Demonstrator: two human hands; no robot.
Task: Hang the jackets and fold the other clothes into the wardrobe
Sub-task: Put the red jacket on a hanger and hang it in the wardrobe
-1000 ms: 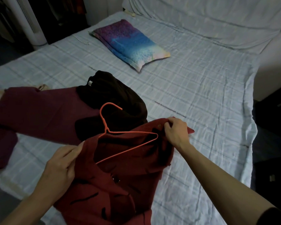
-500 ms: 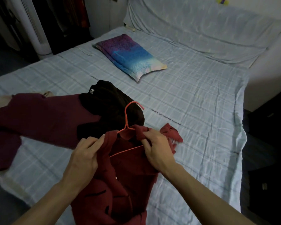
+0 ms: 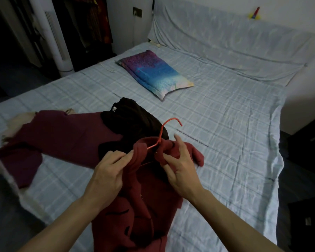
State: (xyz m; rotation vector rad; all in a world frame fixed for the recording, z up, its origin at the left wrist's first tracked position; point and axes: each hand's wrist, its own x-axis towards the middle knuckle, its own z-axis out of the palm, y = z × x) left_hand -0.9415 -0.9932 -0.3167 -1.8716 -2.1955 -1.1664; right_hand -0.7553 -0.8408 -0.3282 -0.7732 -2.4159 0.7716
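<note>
so the red jacket (image 3: 153, 206) is pinched at the collar by the left hand (image 3: 107, 171) and gripped by the right hand (image 3: 182, 170); the orange hanger (image 3: 161, 133) hook's seen poking out at 12 o'clock

A line of small dark print (image 3: 193, 138) runs across the checked bed sheet (image 3: 235, 115), but it is too blurred to read. A small white label (image 3: 114, 109) sits on the black garment (image 3: 135, 119); its dark mark cannot be made out.
</note>
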